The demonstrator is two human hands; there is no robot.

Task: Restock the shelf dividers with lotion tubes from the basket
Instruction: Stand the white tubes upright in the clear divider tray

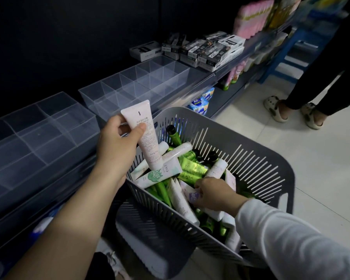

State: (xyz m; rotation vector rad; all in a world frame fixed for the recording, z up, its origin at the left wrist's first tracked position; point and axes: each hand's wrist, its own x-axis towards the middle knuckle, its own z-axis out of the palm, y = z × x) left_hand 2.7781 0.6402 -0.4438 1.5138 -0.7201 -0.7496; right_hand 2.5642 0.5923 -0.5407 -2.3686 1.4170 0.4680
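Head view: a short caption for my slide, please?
Left hand holds a pink tube above the grey basket; right hand reaches inside.

I'm hunting for print. The pink tube (144, 136) in the left hand (117, 139) shows rows of tiny characters, too fine to read. The white tube with the green leaf mark (160, 175) and the black-and-white boxes (210, 50) carry lettering, none legible.
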